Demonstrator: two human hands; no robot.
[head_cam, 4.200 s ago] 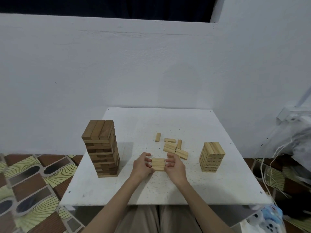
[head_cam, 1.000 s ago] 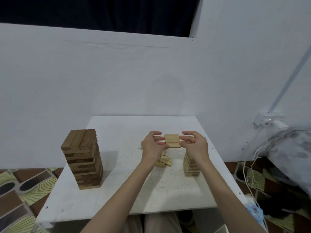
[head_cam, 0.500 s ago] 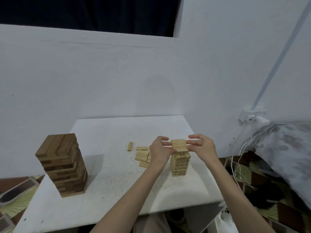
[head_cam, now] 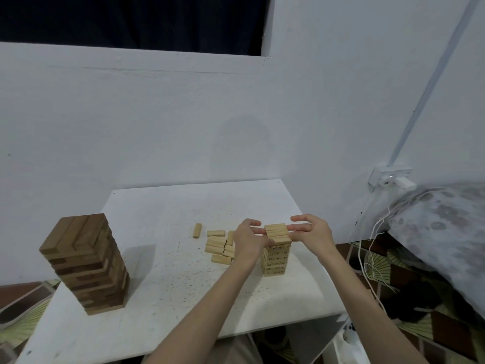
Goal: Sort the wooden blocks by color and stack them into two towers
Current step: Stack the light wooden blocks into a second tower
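Presently: dark tower (head_cam: 86, 264), one, complete-looking, left on white table (head_cam: 162, 298). Light tower (head_cam: 275, 258), one, unfinished, right. Left hand (head_cam: 249, 241) and right hand (head_cam: 313, 236) pinch one layer of light blocks (head_cam: 276, 229) just above it. Loose light blocks (head_cam: 219, 245): roughly eight, unstacked.

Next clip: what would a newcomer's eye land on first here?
Both hands, left hand and right hand, holding a layer of light blocks over the light tower, right of centre. Then the taller dark tower at the table's left.
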